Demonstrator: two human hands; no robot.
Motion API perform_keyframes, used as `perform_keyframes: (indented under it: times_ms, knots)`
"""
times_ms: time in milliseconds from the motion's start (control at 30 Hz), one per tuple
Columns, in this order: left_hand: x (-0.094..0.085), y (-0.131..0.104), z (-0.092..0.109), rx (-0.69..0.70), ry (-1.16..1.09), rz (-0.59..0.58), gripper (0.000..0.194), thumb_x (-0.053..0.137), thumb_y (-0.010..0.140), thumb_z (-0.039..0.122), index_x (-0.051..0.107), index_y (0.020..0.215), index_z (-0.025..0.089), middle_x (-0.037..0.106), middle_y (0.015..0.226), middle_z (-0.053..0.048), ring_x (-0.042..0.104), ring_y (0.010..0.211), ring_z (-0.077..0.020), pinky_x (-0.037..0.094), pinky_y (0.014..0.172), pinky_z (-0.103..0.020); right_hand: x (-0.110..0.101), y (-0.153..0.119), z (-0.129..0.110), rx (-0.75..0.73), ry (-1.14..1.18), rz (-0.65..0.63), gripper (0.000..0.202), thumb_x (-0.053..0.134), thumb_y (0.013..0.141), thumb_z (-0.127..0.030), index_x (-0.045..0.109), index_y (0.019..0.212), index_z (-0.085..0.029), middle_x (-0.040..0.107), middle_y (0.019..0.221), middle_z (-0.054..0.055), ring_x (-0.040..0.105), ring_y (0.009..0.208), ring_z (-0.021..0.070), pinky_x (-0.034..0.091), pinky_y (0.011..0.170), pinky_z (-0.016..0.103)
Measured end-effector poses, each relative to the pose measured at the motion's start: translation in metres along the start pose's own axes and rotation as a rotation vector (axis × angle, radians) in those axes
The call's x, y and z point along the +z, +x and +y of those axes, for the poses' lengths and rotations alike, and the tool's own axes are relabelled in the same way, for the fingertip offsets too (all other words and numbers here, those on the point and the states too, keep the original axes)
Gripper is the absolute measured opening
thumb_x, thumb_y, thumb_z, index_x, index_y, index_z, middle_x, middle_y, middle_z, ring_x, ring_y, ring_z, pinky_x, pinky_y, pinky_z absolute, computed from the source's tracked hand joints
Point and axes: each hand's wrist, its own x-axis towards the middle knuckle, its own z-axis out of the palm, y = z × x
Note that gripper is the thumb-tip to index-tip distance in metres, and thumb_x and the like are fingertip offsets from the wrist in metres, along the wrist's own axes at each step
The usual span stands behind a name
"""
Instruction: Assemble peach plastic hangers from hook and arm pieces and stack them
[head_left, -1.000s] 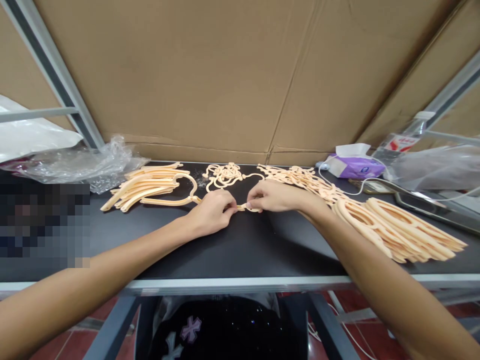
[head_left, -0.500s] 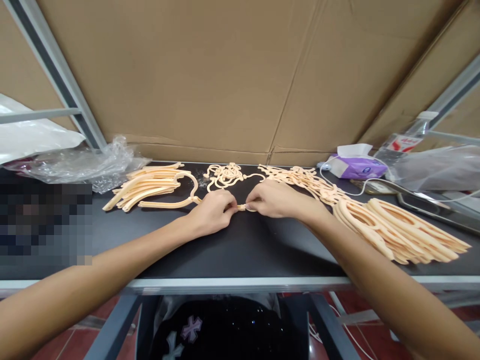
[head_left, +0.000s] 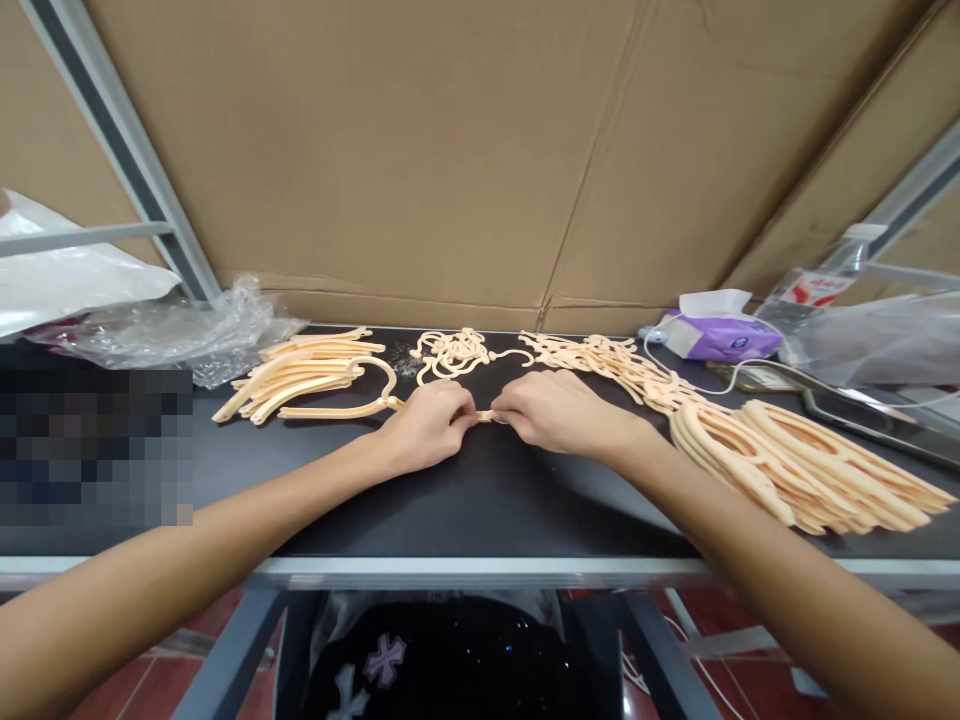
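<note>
Peach plastic hanger lies on the black desk just left of the hands, its neck end pinched in the left hand. The right hand pinches a small hook against it, fingertips nearly touching. More hooks lie just beyond; hanger stacks sit right.

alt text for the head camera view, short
Two bare hands, left hand and right hand, pinch a peach plastic hanger piece between them on a black table. Stacks of hangers lie on both sides.
</note>
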Motion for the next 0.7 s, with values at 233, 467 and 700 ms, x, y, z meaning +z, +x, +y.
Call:
perform_keyframes:
  times_ms: [233, 467, 700]
  knots:
    - [0.0, 0.001, -0.002, 0.033, 0.009, 0.005, 0.011, 0.063, 0.088, 0.017, 0.067, 0.078, 0.015, 0.069, 0.079, -0.004, 0.063, 0.073, -0.0176, 0.047, 0.071, -0.028, -0.002, -0.001, -0.005, -0.007, -0.104, -0.005, 0.029, 0.046, 0.097, -0.023, 0.075, 0.095, -0.019, 0.075, 0.098, 0.009, 0.066, 0.083, 0.0206, 0.023, 0.059, 0.032]
    - [-0.003, 0.004, -0.004, 0.037, 0.003, -0.027, 0.011, 0.062, 0.089, 0.017, 0.067, 0.079, 0.016, 0.068, 0.078, -0.004, 0.062, 0.073, -0.0173, 0.047, 0.071, -0.028, 0.001, 0.0, 0.0, -0.073, -0.127, 0.027, 0.025, 0.048, 0.094, -0.017, 0.074, 0.091, -0.017, 0.074, 0.095, 0.008, 0.064, 0.077, 0.0183, 0.017, 0.058, 0.033]
    - [-0.002, 0.0, -0.005, 0.073, 0.029, -0.042, 0.011, 0.055, 0.093, 0.018, 0.061, 0.083, 0.017, 0.065, 0.084, -0.005, 0.062, 0.081, -0.0195, 0.047, 0.076, -0.032, 0.009, -0.001, 0.004, -0.091, -0.067, 0.084, 0.028, 0.046, 0.097, -0.021, 0.073, 0.089, -0.017, 0.073, 0.092, 0.007, 0.063, 0.077, 0.0178, 0.02, 0.059, 0.032]
